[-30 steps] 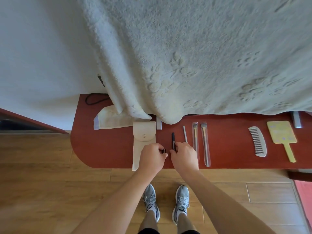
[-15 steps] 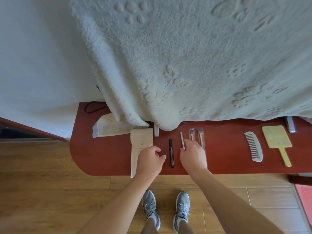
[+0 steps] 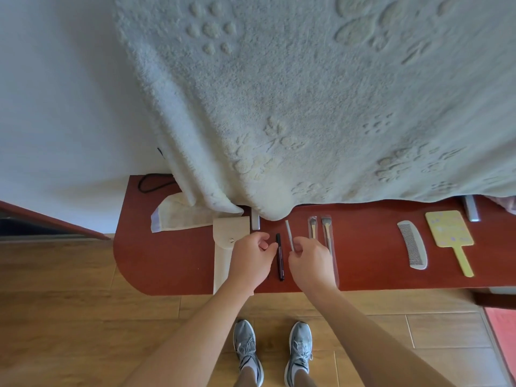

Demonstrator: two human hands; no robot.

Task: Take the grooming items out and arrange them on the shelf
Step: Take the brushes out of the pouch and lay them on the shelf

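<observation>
While the slim black pencil (image 3: 280, 261) lies where it did half a second ago, the thin grey stick (image 3: 289, 236) beside it has edged closer to it.

From the left, the long red-brown wooden shelf (image 3: 167, 269) shows bare board at its rounded end, then a flat cream snap-button pouch (image 3: 223, 247) reaching the front edge. Next comes the left hand (image 3: 250, 261), fingers curled, one fingertip at the pencil's cap; whether it grips anything I cannot tell. The right hand (image 3: 310, 263) pinches the stick's near end and partly covers two make-up brushes (image 3: 325, 227) in clear sleeves. A wide bare stretch follows, then a white plastic comb (image 3: 413, 247) and a yellow square hand mirror (image 3: 449, 229). A fluffy cream blanket (image 3: 307, 107) hangs over the shelf's back edge.
</observation>
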